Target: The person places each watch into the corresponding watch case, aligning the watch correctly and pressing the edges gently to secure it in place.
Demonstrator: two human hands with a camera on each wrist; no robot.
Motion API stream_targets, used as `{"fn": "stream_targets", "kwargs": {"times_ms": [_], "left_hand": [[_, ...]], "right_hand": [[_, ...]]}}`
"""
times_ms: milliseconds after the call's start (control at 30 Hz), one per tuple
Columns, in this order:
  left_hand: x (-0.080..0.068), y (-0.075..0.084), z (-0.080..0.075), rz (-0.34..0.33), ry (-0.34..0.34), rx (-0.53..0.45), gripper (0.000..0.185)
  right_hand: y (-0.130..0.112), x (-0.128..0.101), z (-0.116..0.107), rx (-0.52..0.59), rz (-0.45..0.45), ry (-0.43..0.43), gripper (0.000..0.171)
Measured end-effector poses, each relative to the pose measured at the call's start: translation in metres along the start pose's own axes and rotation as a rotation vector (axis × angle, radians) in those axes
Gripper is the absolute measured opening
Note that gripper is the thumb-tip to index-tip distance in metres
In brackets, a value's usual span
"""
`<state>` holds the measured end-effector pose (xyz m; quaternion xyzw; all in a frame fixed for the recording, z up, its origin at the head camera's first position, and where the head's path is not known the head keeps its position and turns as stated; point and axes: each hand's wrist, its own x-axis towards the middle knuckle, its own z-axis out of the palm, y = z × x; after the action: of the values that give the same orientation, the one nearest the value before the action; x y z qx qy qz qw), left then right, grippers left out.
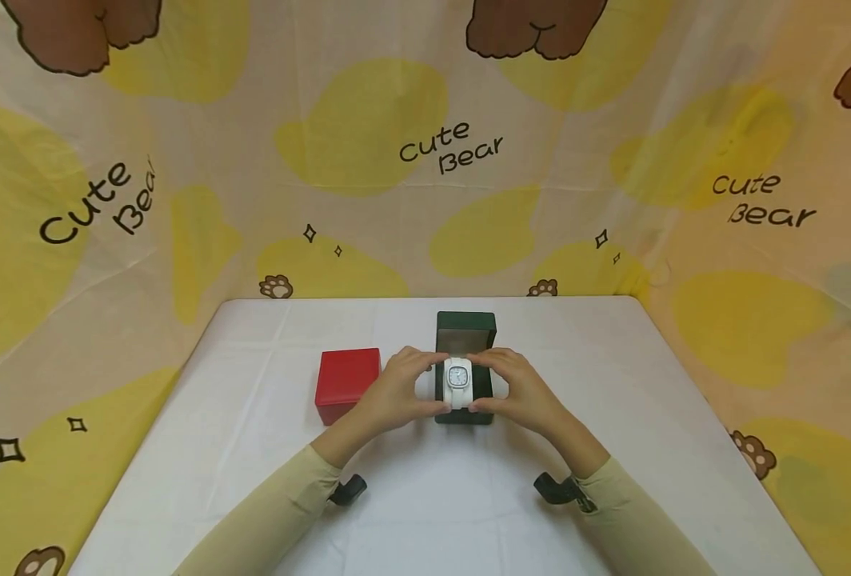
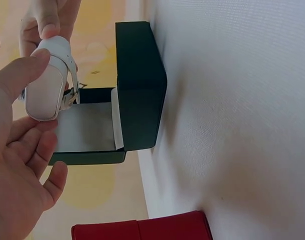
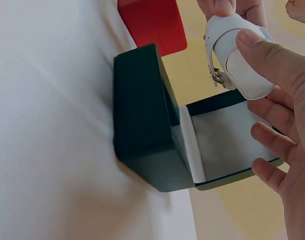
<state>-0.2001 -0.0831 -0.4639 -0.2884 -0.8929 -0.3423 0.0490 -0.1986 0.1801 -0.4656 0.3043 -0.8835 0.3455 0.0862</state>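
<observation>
A white wristwatch (image 1: pixel 457 377) with a squarish face is strapped round a white cushion (image 2: pixel 45 92). My left hand (image 1: pixel 399 390) pinches the cushion from the left between thumb and fingers, and my right hand (image 1: pixel 522 390) does the same from the right. Both hold it above a dark green watch box (image 1: pixel 466 320), whose lid stands raised at the back. A pale lining (image 3: pixel 227 135) shows inside that lid. In the right wrist view the strap's metal buckle (image 3: pixel 217 76) is fastened. The box's inner bottom is hidden.
A closed red box (image 1: pixel 346 376) stands left of the green one, close to my left forearm. White cloth (image 1: pixel 253 448) covers the table. Patterned fabric (image 1: pixel 368 128) hangs behind it and at both sides.
</observation>
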Motion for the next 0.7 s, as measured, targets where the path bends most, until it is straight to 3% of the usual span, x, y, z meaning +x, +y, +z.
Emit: {"fn": "stream_targets", "kwargs": {"times_ms": [700], "left_hand": [[0.011,0.001,0.007,-0.038,-0.073,0.080,0.077]], "right_hand": [[0.010,-0.002,0.001,-0.037,0.064,-0.056,0.079]]}}
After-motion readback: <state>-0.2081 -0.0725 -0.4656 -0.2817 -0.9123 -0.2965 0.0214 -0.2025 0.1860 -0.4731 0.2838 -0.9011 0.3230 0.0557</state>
